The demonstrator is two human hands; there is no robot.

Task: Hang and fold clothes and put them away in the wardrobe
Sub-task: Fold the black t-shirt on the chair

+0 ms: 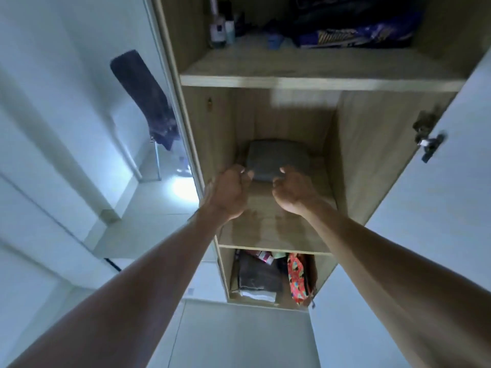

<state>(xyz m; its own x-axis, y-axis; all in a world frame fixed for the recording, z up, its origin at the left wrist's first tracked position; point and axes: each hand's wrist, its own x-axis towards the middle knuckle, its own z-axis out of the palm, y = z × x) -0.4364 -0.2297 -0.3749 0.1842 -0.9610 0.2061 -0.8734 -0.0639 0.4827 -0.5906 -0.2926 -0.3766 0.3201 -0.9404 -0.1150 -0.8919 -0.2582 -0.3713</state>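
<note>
Wooden wardrobe shelf [276, 221] carries a folded grey garment [276, 160]. Both arms reach in. Left hand [229, 192] and right hand [293, 191] curl loosely at its front edge, gripping nothing.

a home bedroom: wooden wardrobe [268, 81] shelves (folded clothes [276, 160], toiletries [221, 27]).

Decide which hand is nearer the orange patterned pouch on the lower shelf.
Right. The right hand is on the middle shelf roughly above the orange patterned pouch; the left hand is farther to the left.
</note>
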